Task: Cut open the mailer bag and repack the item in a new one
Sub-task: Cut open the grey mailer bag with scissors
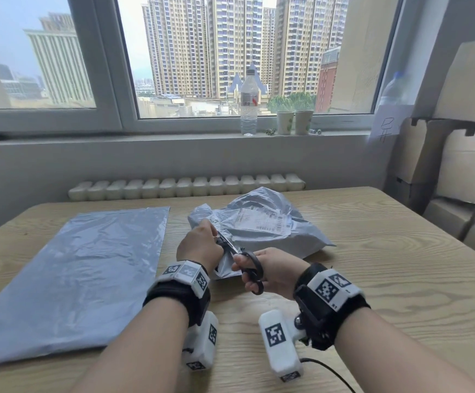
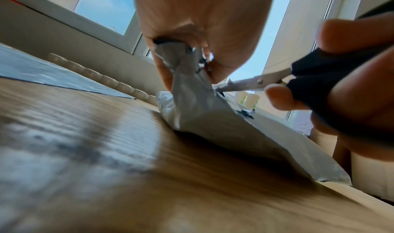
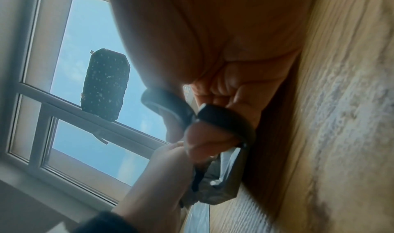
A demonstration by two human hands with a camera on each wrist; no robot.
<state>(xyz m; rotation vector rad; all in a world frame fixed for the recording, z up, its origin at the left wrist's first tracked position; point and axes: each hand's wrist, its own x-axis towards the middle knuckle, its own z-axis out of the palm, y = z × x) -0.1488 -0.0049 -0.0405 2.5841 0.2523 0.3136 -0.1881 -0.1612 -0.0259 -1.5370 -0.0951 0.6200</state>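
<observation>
A crumpled grey mailer bag (image 1: 270, 222) with a white shipping label lies on the wooden table (image 1: 372, 251), bulging with its hidden contents. My left hand (image 1: 199, 245) pinches the bag's near edge (image 2: 185, 62) and lifts it. My right hand (image 1: 273, 270) holds black-handled scissors (image 1: 252, 272), fingers through the loops (image 3: 224, 118). The blades (image 2: 241, 84) point at the raised edge beside my left fingers. A flat new grey mailer (image 1: 72, 276) lies to the left.
A water bottle (image 1: 249, 103) and two paper cups (image 1: 294, 121) stand on the windowsill behind the table. Cardboard boxes (image 1: 457, 165) are stacked at the right. A white radiator (image 1: 185, 185) runs along the wall beyond the table's far edge.
</observation>
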